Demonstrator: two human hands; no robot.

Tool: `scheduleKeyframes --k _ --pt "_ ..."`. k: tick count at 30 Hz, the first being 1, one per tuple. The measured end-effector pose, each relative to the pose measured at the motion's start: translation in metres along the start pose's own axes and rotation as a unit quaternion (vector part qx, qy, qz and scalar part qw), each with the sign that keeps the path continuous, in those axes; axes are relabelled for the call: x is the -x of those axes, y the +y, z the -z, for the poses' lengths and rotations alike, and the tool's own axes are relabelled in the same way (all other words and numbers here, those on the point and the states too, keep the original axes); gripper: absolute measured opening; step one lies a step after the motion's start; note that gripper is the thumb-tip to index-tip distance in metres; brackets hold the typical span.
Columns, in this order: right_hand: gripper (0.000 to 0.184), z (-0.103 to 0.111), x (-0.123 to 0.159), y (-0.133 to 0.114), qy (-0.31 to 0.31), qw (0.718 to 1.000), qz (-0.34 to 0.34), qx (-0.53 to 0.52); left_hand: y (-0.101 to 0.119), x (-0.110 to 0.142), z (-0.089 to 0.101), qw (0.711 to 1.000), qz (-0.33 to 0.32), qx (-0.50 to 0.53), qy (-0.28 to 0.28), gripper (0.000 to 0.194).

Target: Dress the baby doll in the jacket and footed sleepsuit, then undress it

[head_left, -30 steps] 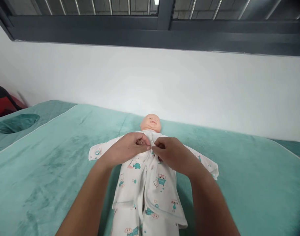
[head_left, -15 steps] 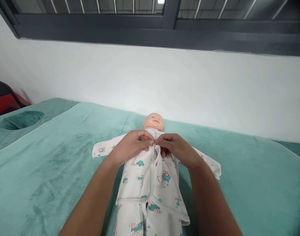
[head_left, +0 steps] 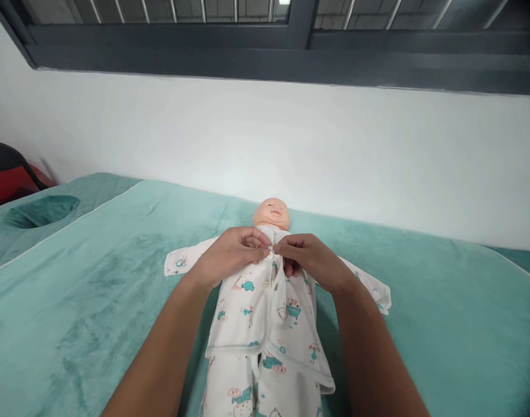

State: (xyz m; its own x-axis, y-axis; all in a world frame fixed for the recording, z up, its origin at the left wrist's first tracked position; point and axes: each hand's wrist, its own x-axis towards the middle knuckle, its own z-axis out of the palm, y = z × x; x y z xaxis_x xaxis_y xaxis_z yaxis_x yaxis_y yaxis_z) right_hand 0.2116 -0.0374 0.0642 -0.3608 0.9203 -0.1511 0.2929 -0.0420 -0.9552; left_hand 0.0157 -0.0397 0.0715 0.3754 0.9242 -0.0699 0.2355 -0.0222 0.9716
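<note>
A baby doll [head_left: 271, 213] lies face up, dressed in a white printed shirt [head_left: 247, 315] and matching printed trousers [head_left: 234, 387]. At the doll's chest, my left hand [head_left: 241, 249] pinches one front edge of the shirt. Opposite it, my right hand [head_left: 306, 255] pinches the other front edge, and the fingertips of both hands nearly meet over a small button. Below them a pale button [head_left: 266, 284] shows on the shirt front. The lower front edges of the shirt hang apart. Both sleeves stretch out sideways on the bed.
A green plush cover [head_left: 95, 313] spreads under the doll, with a round hollow [head_left: 43, 211] at the left. Behind stands a white wall [head_left: 265, 139] below a dark-framed window [head_left: 160, 52] with bars. A red and black object [head_left: 10, 176] sits at the far left.
Both hands have drawn closer together at the chest, bringing the shirt's front edges together. The view has shifted slightly. Over the last half second the hands have barely moved.
</note>
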Motion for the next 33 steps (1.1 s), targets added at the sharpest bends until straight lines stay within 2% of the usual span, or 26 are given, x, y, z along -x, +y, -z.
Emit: scheduleKeyframes --k 20,25,29,33 --pt "0.039 0.006 0.000 0.005 -0.031 0.999 0.029 -0.005 0.005 0.001 -0.005 0.999 -0.014 0.035 -0.015 0.007" --pt "0.025 0.010 0.001 0.010 -0.051 0.997 0.050 -0.031 0.002 -0.001 -0.004 0.999 -0.008 0.038 -0.007 0.007" --pt "0.014 0.006 0.000 0.009 -0.011 0.998 0.066 0.016 0.000 -0.001 -0.003 1.000 -0.008 0.027 -0.002 0.009" --pt "0.012 0.000 -0.001 0.004 0.020 0.995 0.086 0.054 -0.001 -0.001 -0.002 1.000 -0.016 0.018 -0.007 0.012"
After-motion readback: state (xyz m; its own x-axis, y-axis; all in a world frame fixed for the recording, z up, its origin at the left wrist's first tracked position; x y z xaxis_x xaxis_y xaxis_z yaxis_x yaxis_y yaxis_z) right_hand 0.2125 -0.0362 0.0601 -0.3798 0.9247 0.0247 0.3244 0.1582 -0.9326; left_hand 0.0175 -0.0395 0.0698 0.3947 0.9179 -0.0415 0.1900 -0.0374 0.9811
